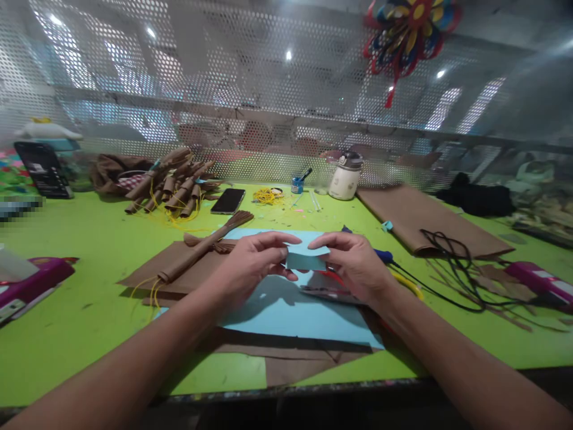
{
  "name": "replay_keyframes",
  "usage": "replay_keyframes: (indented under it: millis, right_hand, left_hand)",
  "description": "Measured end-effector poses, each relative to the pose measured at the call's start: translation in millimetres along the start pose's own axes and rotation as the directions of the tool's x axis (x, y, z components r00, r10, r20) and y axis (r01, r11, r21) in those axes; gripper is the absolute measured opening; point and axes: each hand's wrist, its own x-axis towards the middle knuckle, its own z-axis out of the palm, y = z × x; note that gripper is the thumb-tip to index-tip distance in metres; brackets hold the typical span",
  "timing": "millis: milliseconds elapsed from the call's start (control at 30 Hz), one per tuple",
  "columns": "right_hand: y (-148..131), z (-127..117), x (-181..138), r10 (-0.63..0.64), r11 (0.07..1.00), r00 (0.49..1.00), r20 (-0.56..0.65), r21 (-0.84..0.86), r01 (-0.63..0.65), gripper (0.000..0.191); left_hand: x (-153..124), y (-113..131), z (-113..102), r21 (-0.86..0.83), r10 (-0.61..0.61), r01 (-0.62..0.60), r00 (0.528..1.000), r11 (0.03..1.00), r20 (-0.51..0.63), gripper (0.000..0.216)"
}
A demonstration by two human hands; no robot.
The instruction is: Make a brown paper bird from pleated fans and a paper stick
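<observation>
My left hand [255, 263] and my right hand [353, 263] pinch a small light-blue paper piece [305, 261] between them, one at each end, above a large light-blue paper sheet [304, 310]. The sheet lies on brown paper [286, 358] on the green table [89, 310]. Something red and dark, partly hidden, lies under my right hand. A rolled brown paper stick with a fringed end [203, 245] rests just left of my left hand.
A pile of brown paper rolls [170, 185], a black phone [228, 200], yellow string [267, 196], a small blue pot [296, 184] and a white jar [344, 176] stand at the back. Brown sheets [425, 218] and black cord [452, 263] lie right. Pink objects [36, 280] sit at both sides.
</observation>
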Motion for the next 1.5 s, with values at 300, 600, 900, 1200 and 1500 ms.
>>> replay_keyframes:
  millis: [300,600,900,1200,1500]
  right_hand:
    - [1.7,5.5,-2.6,-0.140,0.951,0.990,-0.010,-0.280,0.132,0.017]
    - [-6.6,3.8,-5.0,-0.155,0.920,0.986,0.057,-0.356,0.165,0.021]
    - [-12.9,-1.8,-4.7,0.011,0.984,0.996,0.091,-0.177,0.006,0.024]
    - [0.3,1.9,-3.7,0.006,0.961,1.000,0.027,-0.276,0.002,0.023]
    - [1.0,-3.1,-2.8,0.005,0.946,1.000,0.030,-0.323,0.005,0.021]
  left_hand:
    - [-1.2,-1.6,3.5,0.095,-0.122,0.116,0.991,0.989,0.057,0.026]
    - [-0.7,-2.0,3.0,0.111,-0.154,0.149,0.987,0.983,0.046,0.023]
    - [-2.3,-0.3,4.4,0.174,-0.092,0.088,0.996,0.981,0.015,0.020]
    - [-2.1,0.3,5.4,0.219,-0.096,0.097,0.995,0.971,-0.016,0.020]
    - [-2.1,0.8,2.3,0.179,-0.140,0.131,0.989,0.975,0.040,0.027]
